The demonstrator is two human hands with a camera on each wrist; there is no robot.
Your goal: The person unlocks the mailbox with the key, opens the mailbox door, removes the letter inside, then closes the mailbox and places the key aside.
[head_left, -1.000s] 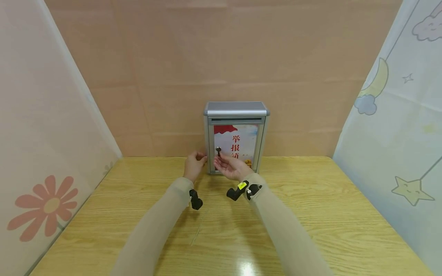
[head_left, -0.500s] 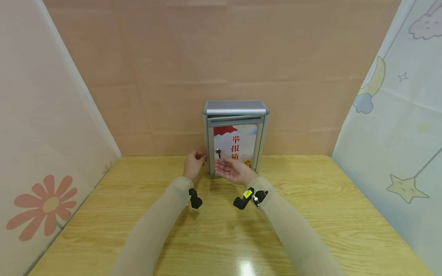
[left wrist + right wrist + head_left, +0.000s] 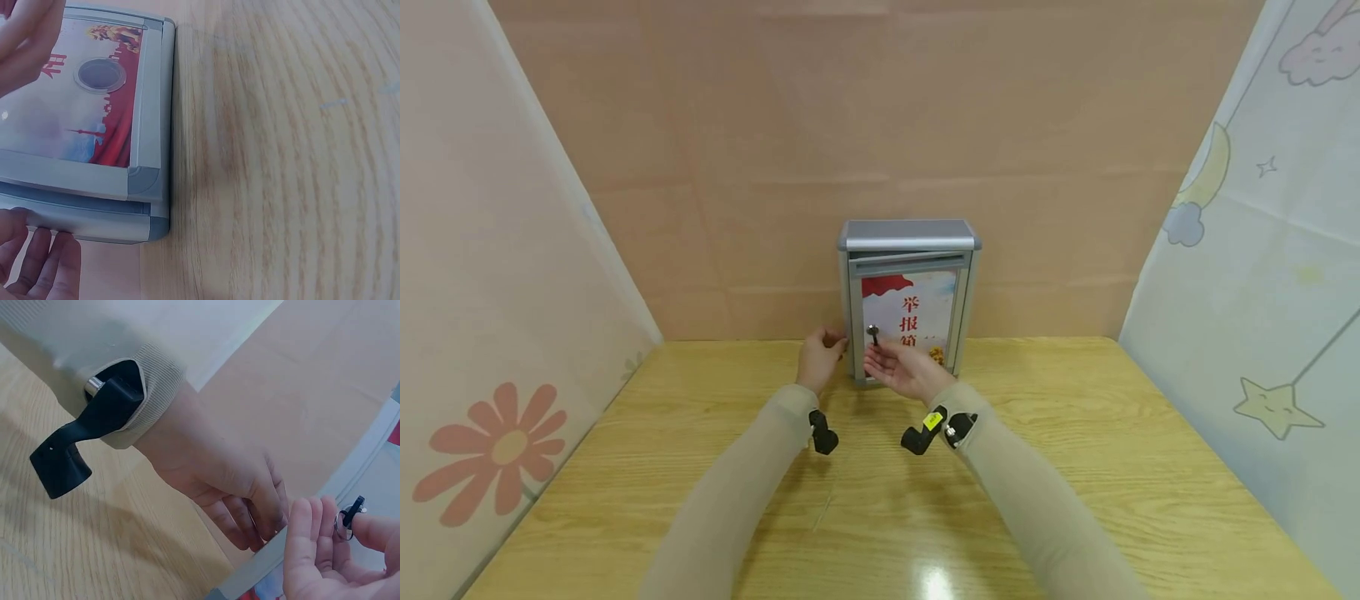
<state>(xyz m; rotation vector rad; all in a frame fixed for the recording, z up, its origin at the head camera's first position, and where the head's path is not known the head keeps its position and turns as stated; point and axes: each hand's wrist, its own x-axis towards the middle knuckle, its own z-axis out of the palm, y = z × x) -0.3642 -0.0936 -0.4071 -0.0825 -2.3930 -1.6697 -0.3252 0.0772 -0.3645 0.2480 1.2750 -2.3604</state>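
Note:
A grey metal suggestion box (image 3: 912, 237) with a slot and red Chinese characters stands upright against the back wall. Its front door (image 3: 913, 287) sits slightly ajar, tilted with a gap along the top left. From the lock (image 3: 872, 330) on the door's left side sticks a key (image 3: 354, 511) with a ring. My right hand (image 3: 904, 371) pinches the key between thumb and fingers, palm turned up. My left hand (image 3: 820, 358) grips the box's left side, its fingers (image 3: 57, 259) curled at the side edge.
Below lies a wood-grain table (image 3: 1075, 467). Tan cloth (image 3: 1000, 125) hangs behind, with printed white curtains (image 3: 1262, 275) at both sides. A black wrist camera mount (image 3: 823, 433) is strapped to each sleeve.
The box's door has come from flush to slightly ajar. My right hand let go of the key, dipped below it, and holds it again. My left hand has stayed at the box's side.

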